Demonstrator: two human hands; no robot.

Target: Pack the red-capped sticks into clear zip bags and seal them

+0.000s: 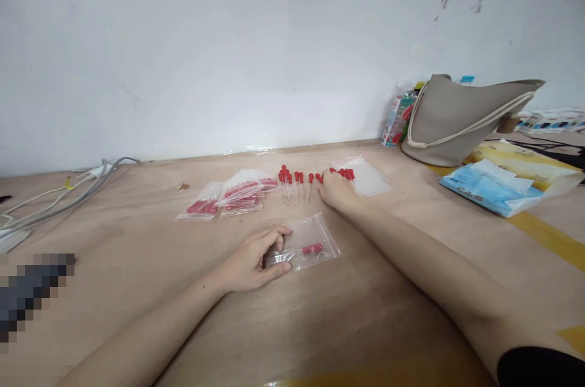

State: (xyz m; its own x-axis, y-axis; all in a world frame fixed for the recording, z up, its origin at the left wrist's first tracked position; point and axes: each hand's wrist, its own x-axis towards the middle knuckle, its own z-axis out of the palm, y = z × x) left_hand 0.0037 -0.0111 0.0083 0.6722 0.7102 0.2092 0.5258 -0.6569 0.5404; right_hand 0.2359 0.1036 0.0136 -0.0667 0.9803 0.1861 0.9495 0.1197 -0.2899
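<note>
My left hand (254, 260) rests on the wooden table (137, 265), its fingers and thumb pinched on the open end of a small clear zip bag (307, 244) with a red piece inside. My right hand (336, 191) reaches further back, fingers curled down onto a row of loose red-handled pins (295, 184) lying side by side. What its fingertips grip is hidden. Behind that hand lies a stack of empty clear bags (368, 177). To the left sit several filled bags of red pins (231, 197).
A grey bucket bag (457, 119) stands at the back right by the wall, with a blue tissue pack (491, 187) and a yellow packet (525, 158) beside it. Grey cables (64, 198) run along the left. A blurred-out patch sits at the lower left.
</note>
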